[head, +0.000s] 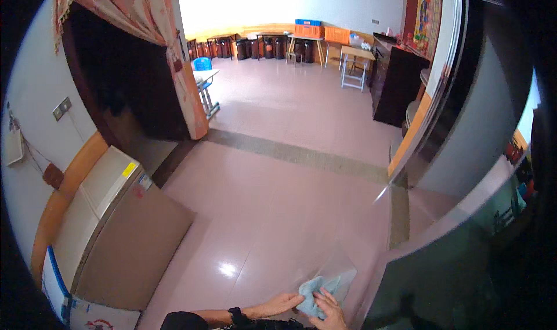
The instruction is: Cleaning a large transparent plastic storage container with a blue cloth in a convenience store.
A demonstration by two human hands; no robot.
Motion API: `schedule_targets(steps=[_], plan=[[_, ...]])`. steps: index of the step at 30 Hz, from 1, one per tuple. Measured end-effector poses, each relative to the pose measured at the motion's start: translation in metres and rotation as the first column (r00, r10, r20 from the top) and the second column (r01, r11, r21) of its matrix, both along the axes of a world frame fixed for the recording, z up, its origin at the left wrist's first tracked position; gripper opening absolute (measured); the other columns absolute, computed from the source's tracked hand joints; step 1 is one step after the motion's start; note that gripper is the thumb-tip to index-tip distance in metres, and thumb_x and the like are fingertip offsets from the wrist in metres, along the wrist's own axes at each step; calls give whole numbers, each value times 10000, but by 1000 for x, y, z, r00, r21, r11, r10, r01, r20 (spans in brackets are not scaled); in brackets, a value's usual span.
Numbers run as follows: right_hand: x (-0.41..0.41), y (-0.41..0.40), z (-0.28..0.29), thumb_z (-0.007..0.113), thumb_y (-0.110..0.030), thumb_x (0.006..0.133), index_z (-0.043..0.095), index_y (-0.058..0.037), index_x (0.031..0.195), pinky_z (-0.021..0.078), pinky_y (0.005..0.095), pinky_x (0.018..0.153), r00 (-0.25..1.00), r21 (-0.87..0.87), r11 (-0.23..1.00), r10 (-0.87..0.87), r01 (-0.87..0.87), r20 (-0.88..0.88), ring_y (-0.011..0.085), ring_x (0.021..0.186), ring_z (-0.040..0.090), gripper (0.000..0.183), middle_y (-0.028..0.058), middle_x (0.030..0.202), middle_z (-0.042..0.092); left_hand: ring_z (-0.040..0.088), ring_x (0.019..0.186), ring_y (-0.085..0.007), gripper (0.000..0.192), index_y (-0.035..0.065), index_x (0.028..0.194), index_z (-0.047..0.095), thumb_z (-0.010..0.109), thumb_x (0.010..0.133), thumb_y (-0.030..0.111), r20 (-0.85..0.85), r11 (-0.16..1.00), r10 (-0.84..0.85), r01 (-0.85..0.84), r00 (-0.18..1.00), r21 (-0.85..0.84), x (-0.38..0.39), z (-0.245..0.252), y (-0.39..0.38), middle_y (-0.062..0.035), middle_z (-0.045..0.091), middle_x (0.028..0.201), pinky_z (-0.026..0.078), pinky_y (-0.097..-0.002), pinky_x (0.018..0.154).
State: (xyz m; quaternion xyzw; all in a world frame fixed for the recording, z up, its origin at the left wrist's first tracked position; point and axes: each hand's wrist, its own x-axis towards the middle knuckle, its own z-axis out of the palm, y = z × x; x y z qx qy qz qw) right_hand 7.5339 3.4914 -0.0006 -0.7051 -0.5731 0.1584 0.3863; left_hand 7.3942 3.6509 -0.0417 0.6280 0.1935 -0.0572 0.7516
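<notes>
At the bottom of the view, both hands are on a light blue cloth (310,293), which is bunched up. My left hand (285,303) comes in from the left and pinches the cloth's near-left side; a black band (237,315) circles that wrist. My right hand (329,311) lies over the cloth's right side with its fingers spread and bent, gripping it. Beyond the cloth, a clear, thin sheet-like thing (346,274) shows above the pink floor tiles (270,217). Whether it is plastic or glass, I cannot tell.
A chest freezer (130,247) stands along the left wall, near a doorway with a tied-back curtain (152,21). To the right is a dark glossy surface (426,286). Farther off are a dark cabinet (394,82), a folding table (357,53), orange crates (308,31) and several dark jars (278,48).
</notes>
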Motion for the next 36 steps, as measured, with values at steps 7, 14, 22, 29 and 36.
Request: schedule_targets(steps=[7, 14, 22, 29, 36], plan=[[177, 132, -9, 703, -162, 732, 538, -17, 1204, 394, 428, 978, 986, -1, 1000, 20, -20, -164, 377, 1186, 469, 520, 197, 1227, 528, 604, 953, -146, 514, 12, 1208, 544, 352, 992, 437, 1, 998, -66, 66, 998, 25, 149, 22, 98, -85, 671, 992, 454, -309, 865], [376, 280, -51, 700, -231, 732, 553, -14, 1138, 417, 438, 919, 981, 66, 979, -193, 195, -33, 346, 1072, 533, 483, 158, 1162, 555, 591, 947, -138, 489, 35, 1267, 511, 360, 993, 411, 14, 1000, 21, -21, 1000, -4, 245, 22, 173, -65, 644, 994, 425, -295, 898], [546, 437, -44, 647, -302, 790, 534, -3, 1221, 449, 350, 860, 781, -359, 933, -207, -24, -589, 212, 978, 576, 536, 130, 1082, 615, 561, 977, -147, 507, 25, 1271, 501, 374, 990, 428, 7, 994, 52, -51, 999, -95, 353, 21, 291, -70, 623, 957, 414, -305, 908], [651, 543, -23, 633, -276, 793, 535, -8, 1228, 453, 326, 849, 766, -297, 948, -276, 117, -580, 195, 965, 572, 521, 99, 1101, 602, 574, 973, -172, 579, 11, 1368, 332, 479, 960, 394, 126, 941, -222, 246, 967, -231, 477, 21, 436, -146, 507, 1198, 463, -295, 851], [714, 615, 7, 633, -230, 799, 559, -19, 1167, 451, 300, 831, 684, -201, 937, -346, 286, -642, 159, 920, 563, 430, 56, 1048, 606, 579, 1011, -189, 590, 41, 1437, 192, 472, 957, 240, 95, 879, -333, 346, 938, -330, 625, 29, 578, -141, 504, 1260, 500, -325, 838]])
